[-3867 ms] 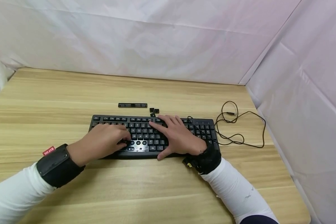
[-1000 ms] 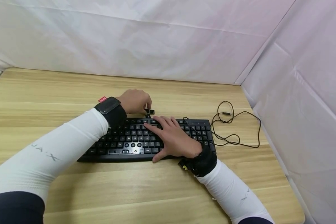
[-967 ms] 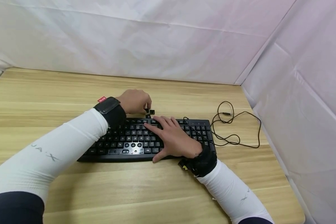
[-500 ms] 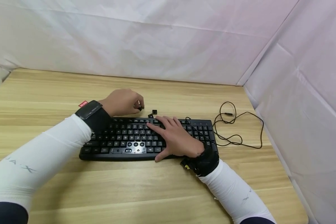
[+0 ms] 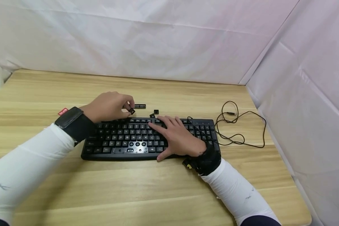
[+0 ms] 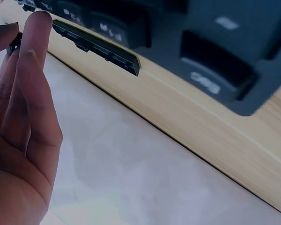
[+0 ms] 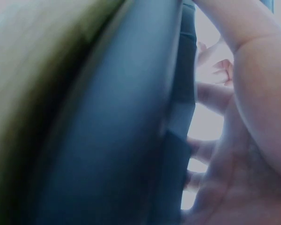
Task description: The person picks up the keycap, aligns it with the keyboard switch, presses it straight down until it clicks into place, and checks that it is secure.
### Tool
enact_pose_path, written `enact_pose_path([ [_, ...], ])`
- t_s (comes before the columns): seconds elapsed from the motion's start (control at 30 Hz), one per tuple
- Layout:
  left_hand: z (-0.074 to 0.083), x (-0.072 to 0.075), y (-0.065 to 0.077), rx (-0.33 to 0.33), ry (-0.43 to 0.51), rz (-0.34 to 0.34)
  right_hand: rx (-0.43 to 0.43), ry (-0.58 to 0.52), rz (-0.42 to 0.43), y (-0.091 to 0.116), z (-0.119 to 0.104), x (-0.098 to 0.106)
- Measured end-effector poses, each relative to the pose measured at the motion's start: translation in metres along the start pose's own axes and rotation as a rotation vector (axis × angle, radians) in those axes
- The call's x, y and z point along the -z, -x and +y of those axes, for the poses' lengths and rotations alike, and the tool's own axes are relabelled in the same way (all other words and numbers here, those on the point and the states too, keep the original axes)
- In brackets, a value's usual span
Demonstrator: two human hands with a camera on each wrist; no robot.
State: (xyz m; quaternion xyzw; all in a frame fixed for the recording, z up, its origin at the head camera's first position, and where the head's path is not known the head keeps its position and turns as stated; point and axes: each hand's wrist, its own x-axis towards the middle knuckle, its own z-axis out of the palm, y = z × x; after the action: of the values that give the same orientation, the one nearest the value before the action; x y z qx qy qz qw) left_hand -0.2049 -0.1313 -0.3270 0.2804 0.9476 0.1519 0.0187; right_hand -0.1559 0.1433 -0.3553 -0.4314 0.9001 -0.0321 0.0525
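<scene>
A black keyboard [image 5: 113, 157] lies on the wooden table, with a patch in its lower middle where keycaps are off and round domes show. Above its back edge my left hand [image 5: 108, 105] pinches a small black keycap [image 5: 132, 111] between thumb and fingers; in the left wrist view the keycap [image 6: 14, 43] is partly hidden by the fingers. My right hand [image 5: 179, 138] rests on the right part of the keyboard with fingers spread. Behind the left hand lies the long spacebar keycap [image 5: 140, 106], its left end covered. Two loose keycaps, one of them [image 5: 156, 111], lie behind the keyboard.
A thin black cable [image 5: 244, 143] loops over the table to the right of the keyboard, its plug [image 5: 230, 113] among the loops. White cloth [image 5: 147, 40] hangs behind and to the right of the wooden table [image 5: 147, 188].
My left hand went from the keyboard's lower keys to the loose keycaps behind it, picked one up, and has since drawn back leftward with it. The right hand stays on the keyboard.
</scene>
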Motion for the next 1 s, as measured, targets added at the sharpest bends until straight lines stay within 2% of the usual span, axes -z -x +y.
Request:
enact_pose_path([
  [0.3,0.010,0.002,0.018,-0.089,0.008,-0.013,0.006,-0.002,-0.004,-0.002,0.002,0.000],
  [0.5,0.018,-0.007,0.025,-0.163,0.046,-0.042,0.004,-0.014,-0.005,0.001,0.002,0.000],
  [0.87,0.021,-0.014,0.028,-0.168,0.052,-0.068,0.008,-0.006,0.004,0.004,0.004,0.000],
  [1.0,0.022,-0.014,0.030,-0.176,0.035,-0.043,0.009,-0.009,0.011,0.004,0.004,0.000],
])
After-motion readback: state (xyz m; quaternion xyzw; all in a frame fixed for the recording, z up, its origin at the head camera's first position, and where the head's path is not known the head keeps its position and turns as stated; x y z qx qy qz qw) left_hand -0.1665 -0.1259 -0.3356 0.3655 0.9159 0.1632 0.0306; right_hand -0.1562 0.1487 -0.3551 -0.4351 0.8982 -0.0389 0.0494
